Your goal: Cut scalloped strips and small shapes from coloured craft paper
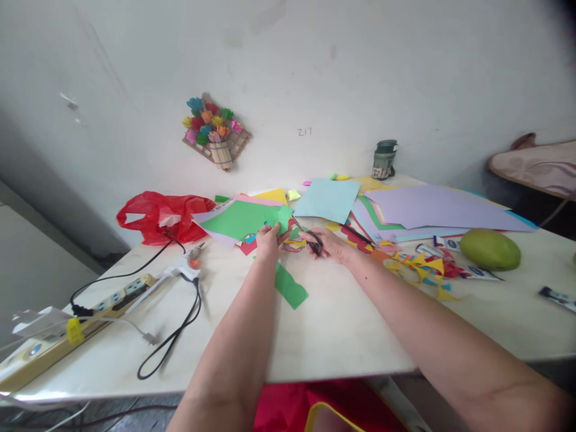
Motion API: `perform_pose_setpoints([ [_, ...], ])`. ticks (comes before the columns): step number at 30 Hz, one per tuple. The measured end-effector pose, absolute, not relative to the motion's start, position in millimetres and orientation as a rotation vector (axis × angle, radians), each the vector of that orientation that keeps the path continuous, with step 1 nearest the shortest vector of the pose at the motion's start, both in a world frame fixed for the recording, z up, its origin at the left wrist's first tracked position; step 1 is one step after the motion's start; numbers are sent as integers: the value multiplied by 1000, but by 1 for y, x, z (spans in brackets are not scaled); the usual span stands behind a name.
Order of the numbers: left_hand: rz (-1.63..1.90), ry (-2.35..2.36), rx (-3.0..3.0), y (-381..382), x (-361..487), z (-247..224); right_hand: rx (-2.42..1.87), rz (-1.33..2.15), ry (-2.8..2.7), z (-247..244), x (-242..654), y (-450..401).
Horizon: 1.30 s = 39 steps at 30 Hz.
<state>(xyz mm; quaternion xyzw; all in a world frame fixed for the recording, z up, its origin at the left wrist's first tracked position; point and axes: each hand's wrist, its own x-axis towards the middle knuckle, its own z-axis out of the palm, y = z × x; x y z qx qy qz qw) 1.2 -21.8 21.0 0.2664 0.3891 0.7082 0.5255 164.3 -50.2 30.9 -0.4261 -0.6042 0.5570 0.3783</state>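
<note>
My left hand (269, 238) pinches a small piece of green paper (284, 216) above the middle of the table. In my right hand (330, 243) is a pair of scissors (315, 243), my fingers wrapped round the black handles. The blades point to the left, close to the edge of the green piece; whether they touch it I cannot tell. Below my left wrist a green paper strip (290, 287) with a wavy edge lies on the table. Behind that hand lies a larger green sheet (234, 221).
A glue gun (186, 264) and a power strip (112, 303) with cords lie at left, near a red plastic bag (157, 216). Coloured sheets (432, 204), yellow scraps (420, 270), glue tubes (479, 273) and a green mango (490, 249) are at right. A tumbler (384, 159) stands behind.
</note>
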Motion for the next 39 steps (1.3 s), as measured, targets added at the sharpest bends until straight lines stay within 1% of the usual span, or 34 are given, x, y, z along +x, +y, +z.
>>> perform_pose_setpoints([
  [9,1758,903,599,-20,-2,19,-1022,1396,-1547,25,174,-43],
  [15,1646,860,677,-21,-1,20,-1087,1425,-1621,30,173,-45],
  [22,1526,807,781,-22,1,18,-1068,1447,-1619,26,172,-40],
  [27,1490,780,837,-23,1,19,-1065,1413,-1644,25,172,-39],
  [39,1462,780,845,-23,0,19,-1051,1484,-1549,27,172,-42],
])
